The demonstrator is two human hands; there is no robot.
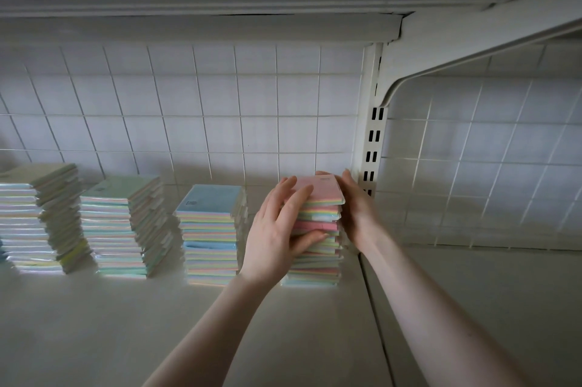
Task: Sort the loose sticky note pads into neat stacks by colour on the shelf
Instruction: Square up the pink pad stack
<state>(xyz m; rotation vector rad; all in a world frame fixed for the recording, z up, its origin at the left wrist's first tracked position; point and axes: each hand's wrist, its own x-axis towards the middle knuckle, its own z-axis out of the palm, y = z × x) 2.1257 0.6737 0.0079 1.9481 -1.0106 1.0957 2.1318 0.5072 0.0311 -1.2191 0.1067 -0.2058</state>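
Several stacks of wrapped sticky note pads stand in a row on the white shelf (132, 323). From the left: a yellow-topped stack (37, 219), a green-topped stack (122, 226), a blue-topped stack (211, 232) and a pink-topped stack (321, 229) at the right. My left hand (280, 229) lies against the pink stack's left side, fingers on the top pad (324, 189), thumb on its front. My right hand (356, 210) presses against the stack's right side with straight fingers.
A white wire grid backs the shelf. A slotted upright post (373, 147) stands just right of the pink stack, with a shelf joint (374, 308) below it. Another shelf board hangs overhead. The neighbouring shelf bay lies to the right.
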